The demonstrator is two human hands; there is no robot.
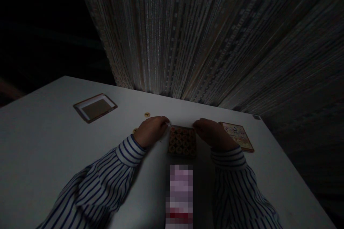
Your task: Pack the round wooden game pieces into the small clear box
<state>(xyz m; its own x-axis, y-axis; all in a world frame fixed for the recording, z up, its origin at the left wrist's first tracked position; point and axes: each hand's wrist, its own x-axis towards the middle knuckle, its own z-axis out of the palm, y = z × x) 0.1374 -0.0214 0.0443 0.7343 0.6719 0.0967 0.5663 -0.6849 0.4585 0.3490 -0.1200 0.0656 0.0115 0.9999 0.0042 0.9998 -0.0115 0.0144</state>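
Note:
A small box packed with rows of round wooden Chinese chess pieces lies on the white table between my hands. At its far left corner, my left hand is closed in a pinch, and a thin, pale, see-through bit like plastic wrap shows by the fingertips. My right hand is closed near the far right corner, its fingers curled; what they hold, if anything, is hidden. One loose round piece lies just beyond my left hand. Another piece is partly covered by that hand.
An open, shallow box part with a pale inside lies on the left of the white table. A printed box lid rests beside my right hand. Behind the far edge hangs a striped curtain. A small dark item sits at the far right corner.

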